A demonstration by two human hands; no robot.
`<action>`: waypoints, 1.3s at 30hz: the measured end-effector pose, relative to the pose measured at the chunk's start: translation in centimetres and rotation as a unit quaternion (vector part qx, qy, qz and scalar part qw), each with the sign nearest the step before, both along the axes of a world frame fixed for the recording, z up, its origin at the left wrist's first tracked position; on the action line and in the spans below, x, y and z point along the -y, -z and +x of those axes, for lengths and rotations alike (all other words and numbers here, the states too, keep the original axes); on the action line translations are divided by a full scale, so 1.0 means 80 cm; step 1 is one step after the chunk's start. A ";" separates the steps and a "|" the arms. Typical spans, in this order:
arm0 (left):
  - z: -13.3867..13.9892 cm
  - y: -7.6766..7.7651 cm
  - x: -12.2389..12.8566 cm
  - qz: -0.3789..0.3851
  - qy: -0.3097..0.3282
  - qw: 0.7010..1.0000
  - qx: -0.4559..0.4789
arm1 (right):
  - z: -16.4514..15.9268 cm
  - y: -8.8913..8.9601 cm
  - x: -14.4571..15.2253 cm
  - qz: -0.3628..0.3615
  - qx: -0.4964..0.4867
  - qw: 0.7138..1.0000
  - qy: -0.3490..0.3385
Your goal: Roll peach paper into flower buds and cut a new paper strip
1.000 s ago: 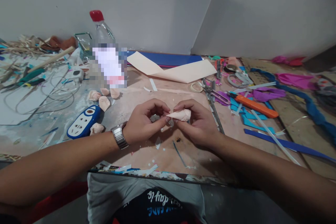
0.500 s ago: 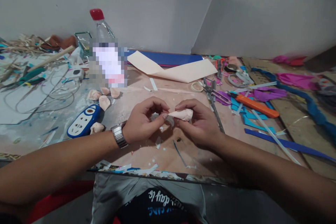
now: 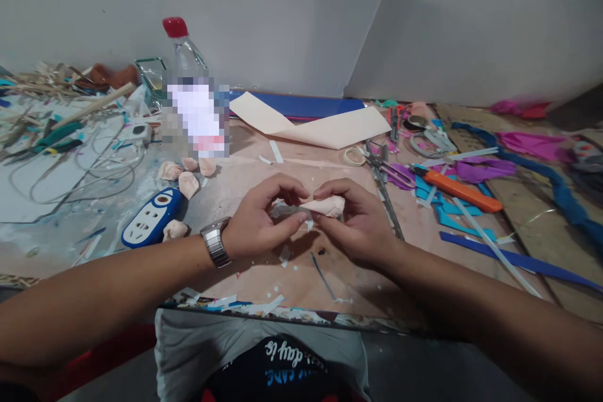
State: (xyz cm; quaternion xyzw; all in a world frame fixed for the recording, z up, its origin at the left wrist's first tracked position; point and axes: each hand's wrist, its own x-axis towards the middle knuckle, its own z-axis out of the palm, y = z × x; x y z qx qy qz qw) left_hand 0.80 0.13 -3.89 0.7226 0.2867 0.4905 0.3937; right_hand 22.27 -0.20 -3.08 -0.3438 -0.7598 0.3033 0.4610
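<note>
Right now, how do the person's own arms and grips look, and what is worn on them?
The left forearm and right forearm are bare, without sleeves. The left one wears a silver metal band of linked segments at the wrist; the right one wears nothing visible. The left grip and right grip are ungloved; no ring shows.
</note>
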 end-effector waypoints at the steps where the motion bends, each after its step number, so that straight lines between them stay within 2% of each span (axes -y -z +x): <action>1: 0.000 0.000 0.000 0.002 0.000 1.000 -0.008 | 0.000 0.000 0.000 0.004 0.005 1.000 -0.003; 16: 0.001 -0.003 0.004 -0.009 -0.021 1.000 0.014 | 0.002 0.003 0.001 -0.001 -0.006 1.000 -0.003; 23: 0.004 0.000 0.003 -0.040 0.015 0.999 0.008 | 0.000 0.001 0.000 -0.006 -0.003 1.000 -0.005; 39: 0.003 -0.004 0.004 -0.032 -0.016 0.999 -0.008 | -0.001 0.001 0.001 -0.004 0.014 0.999 -0.036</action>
